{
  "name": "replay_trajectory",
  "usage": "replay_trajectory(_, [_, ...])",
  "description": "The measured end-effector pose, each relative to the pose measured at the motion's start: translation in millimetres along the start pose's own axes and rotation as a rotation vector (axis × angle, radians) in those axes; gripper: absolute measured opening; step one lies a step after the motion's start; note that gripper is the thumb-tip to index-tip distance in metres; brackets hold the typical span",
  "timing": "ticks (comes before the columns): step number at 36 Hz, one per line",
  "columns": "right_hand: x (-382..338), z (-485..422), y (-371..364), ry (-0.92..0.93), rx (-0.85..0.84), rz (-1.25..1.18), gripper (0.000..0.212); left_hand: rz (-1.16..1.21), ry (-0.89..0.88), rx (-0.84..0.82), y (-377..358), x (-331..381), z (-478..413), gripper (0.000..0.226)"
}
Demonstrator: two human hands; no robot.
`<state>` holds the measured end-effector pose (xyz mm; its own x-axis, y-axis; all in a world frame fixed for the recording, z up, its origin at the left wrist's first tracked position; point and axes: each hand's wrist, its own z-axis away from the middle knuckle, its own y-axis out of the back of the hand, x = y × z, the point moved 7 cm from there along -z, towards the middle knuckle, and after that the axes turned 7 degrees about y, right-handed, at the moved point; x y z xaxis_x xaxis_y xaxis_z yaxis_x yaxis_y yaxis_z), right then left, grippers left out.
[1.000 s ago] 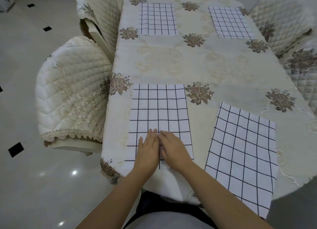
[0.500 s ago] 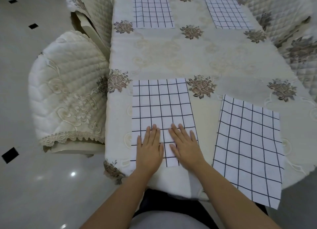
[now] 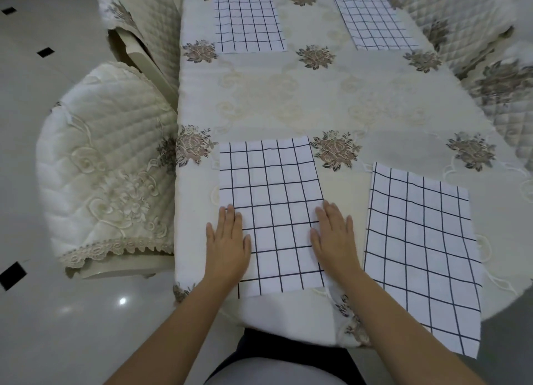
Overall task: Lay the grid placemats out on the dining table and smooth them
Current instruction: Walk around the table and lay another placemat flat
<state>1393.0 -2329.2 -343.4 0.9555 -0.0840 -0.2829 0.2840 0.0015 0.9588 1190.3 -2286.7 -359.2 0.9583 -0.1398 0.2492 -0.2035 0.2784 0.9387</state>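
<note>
A white placemat with a black grid [image 3: 274, 211] lies flat at the near left of the dining table [image 3: 317, 102]. My left hand [image 3: 227, 240] presses flat on its left edge, fingers straight. Pressing flat on its right edge is my right hand [image 3: 334, 237]. A second grid placemat [image 3: 424, 255] lies at the near right, skewed, its near end hanging over the table's edge. Two more grid placemats sit at the far left [image 3: 249, 22] and far right [image 3: 375, 21].
The table wears a cream cloth with brown flower motifs. Quilted cream chairs stand close at the left [image 3: 106, 168], far left [image 3: 141, 24] and right [image 3: 490, 67]. A glossy tiled floor [image 3: 43, 327] runs along the left.
Both hands started together at the middle of the near left placemat and have slid apart to its left and right edges, staying flat on it.
</note>
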Motion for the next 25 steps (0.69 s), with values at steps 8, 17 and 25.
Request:
replay_trajectory(8, [-62, -52, -11, 0.227, -0.073, 0.121, 0.052, -0.075, -0.082, -0.109, 2, 41, -34, 0.075])
replay_trajectory(17, [-43, -88, -17, 0.137, -0.14, 0.068, 0.058, -0.077, -0.064, -0.059, 12, 50, -67, 0.067])
replay_trajectory(25, [-3, -97, -23, 0.075, -0.184, -0.002, 0.088, -0.101, -0.079, -0.017, 7, 56, -80, 0.055])
